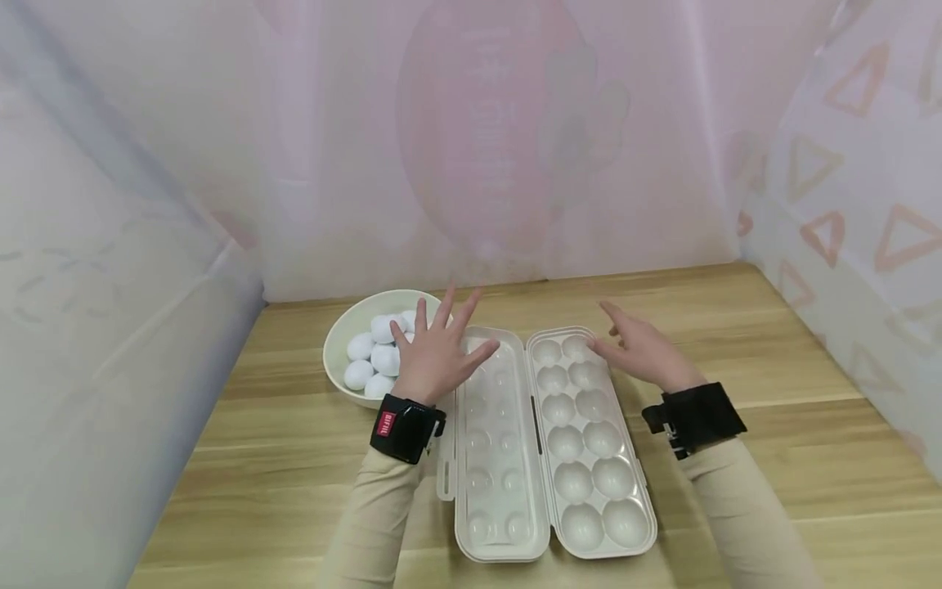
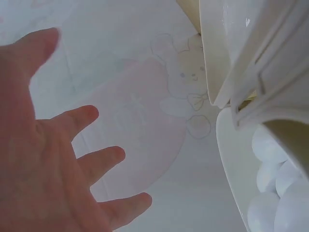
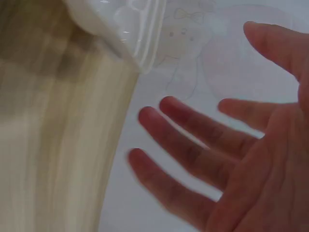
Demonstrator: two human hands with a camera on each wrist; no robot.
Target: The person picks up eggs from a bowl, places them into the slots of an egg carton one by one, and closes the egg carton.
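From the head view, an open egg box point(image 1: 553, 442) lies on the wooden bench point(image 1: 773, 458), its lid half to the left and its cupped half to the right, every cup bare. The left hand point(image 1: 436, 353) hovers with fingers spread and straight over the far end of the lid, holding nothing. Just beside it on the left stands a pale bowl point(image 1: 340, 337) with white eggs point(image 1: 371, 358) heaped inside. The right hand point(image 1: 639, 350) is flat and relaxed, fingers extended, at the far right corner of the cupped half; whether it touches the rim cannot be told. Black wrist straps sit on both beige sleeves.

In the left wrist view, the left hand point(image 2: 53, 169) shows fingers splayed and empty, with the bowl point(image 2: 231, 159) and eggs point(image 2: 277, 188) at the right edge and the box point(image 2: 251, 53) above them.

In the right wrist view, the right hand point(image 3: 231, 150) is blurred, fingers apart and gripping nothing, with a corner of the box point(image 3: 125, 29) at upper left and the bench point(image 3: 58, 145) below it.
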